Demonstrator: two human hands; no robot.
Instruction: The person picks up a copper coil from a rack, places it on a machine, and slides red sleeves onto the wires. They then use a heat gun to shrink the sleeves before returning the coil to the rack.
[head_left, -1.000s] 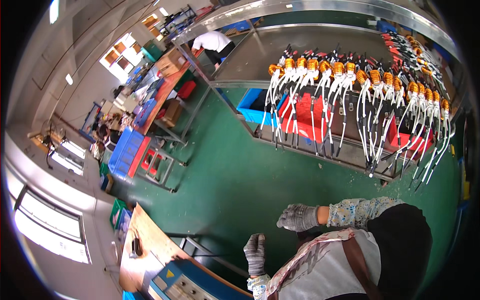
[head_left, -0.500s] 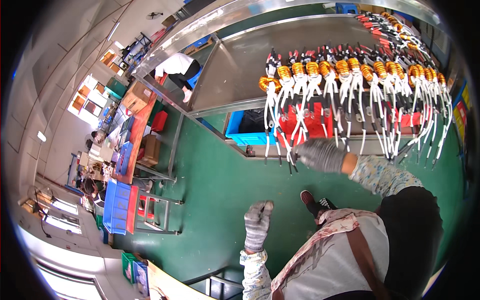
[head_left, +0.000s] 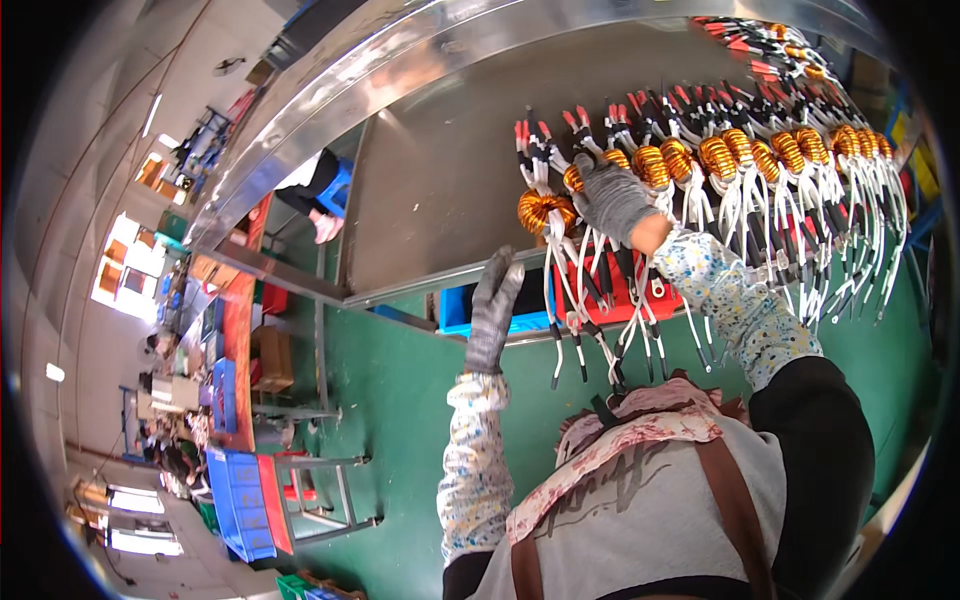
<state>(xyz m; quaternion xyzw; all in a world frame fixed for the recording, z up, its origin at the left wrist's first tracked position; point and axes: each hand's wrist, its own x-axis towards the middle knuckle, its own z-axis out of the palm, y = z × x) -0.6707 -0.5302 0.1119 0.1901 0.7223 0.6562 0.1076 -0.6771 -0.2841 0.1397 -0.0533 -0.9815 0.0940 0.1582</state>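
A long row of copper-wound ring coils [head_left: 718,157] lies on the metal table, with white leads hanging over its near edge and black and red sleeved ends pointing away. My right hand [head_left: 612,202], in a grey knit glove, reaches over the row's left part. Its fingers close around a coil [head_left: 573,179], mostly hidden beneath the glove. Just left of it, the end coil [head_left: 546,212] lies with its ring face showing. My left hand [head_left: 490,312], gloved too, is raised by the table's near edge, fingers stretched out and holding nothing.
The metal table [head_left: 440,190] has a raised frame bar [head_left: 330,95] along its far left. Below it are a blue bin [head_left: 530,308] and something red [head_left: 630,290]. At left, a blue crate [head_left: 238,500] rests on a bench. A seated person's legs [head_left: 312,195] show beyond the table.
My right hand has moved up from the hanging leads onto the coils. My left hand has risen from above the floor to the table edge. The view has shifted closer to the table.
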